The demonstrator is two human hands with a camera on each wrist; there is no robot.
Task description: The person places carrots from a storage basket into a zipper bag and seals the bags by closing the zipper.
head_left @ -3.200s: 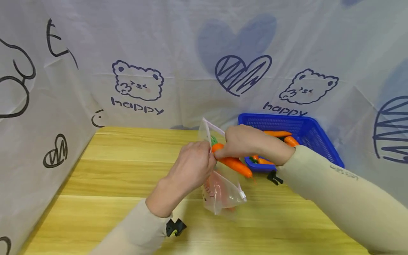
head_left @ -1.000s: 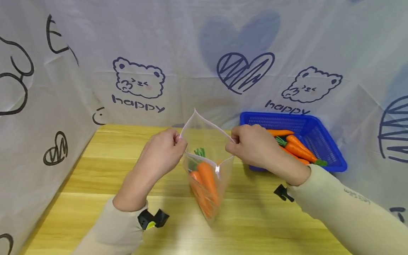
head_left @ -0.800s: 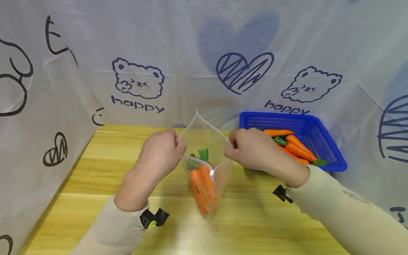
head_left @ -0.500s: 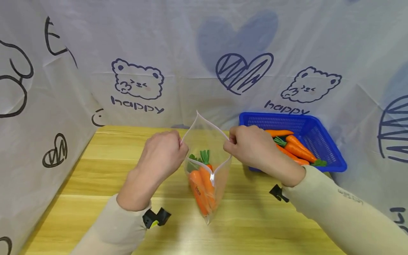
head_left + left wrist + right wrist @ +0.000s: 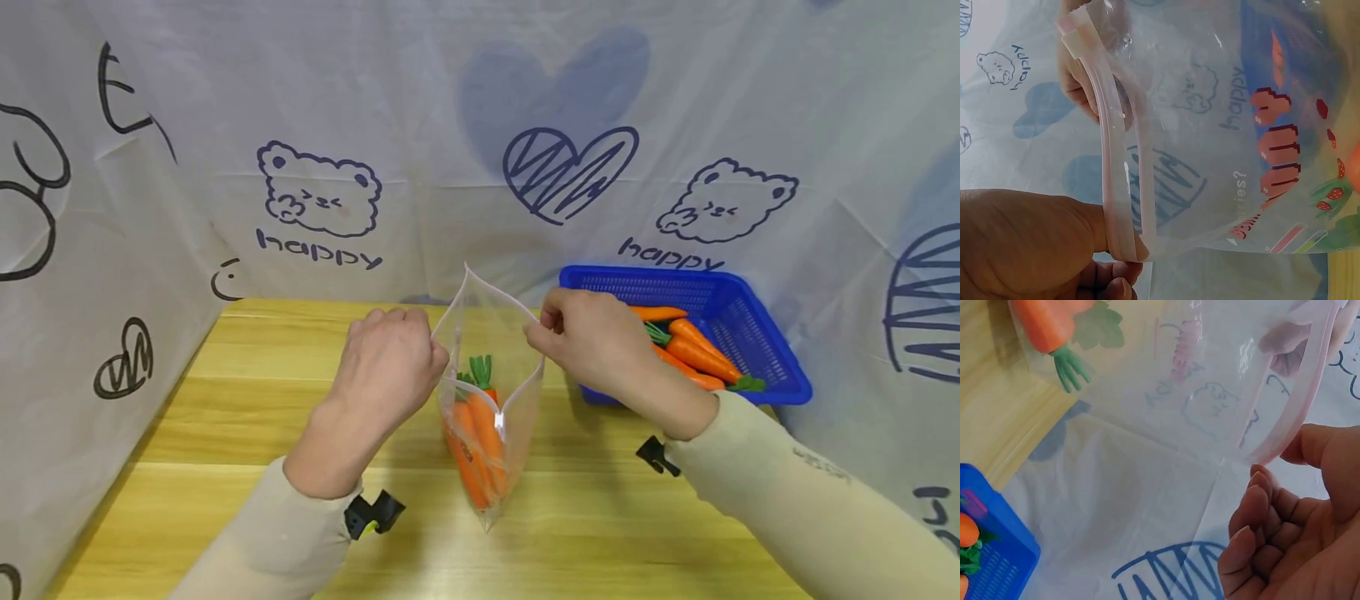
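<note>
I have the left grip (image 5: 390,367) pinching one side of the mouth of a clear zip bag (image 5: 521,425), and my right grip (image 5: 588,337) pinching the opposite side, so the mouth gapes between them. Below and between both grips I see bagged carrots (image 5: 489,433), green tops upward; I can't tell whether the bag's bottom touches the wooden tabletop (image 5: 262,417). The white slider (image 5: 499,422) sits lower than either grip. Beyond the right grip, and to its right, a blue basket (image 5: 772,333) holds loose carrots (image 5: 697,354).
</note>
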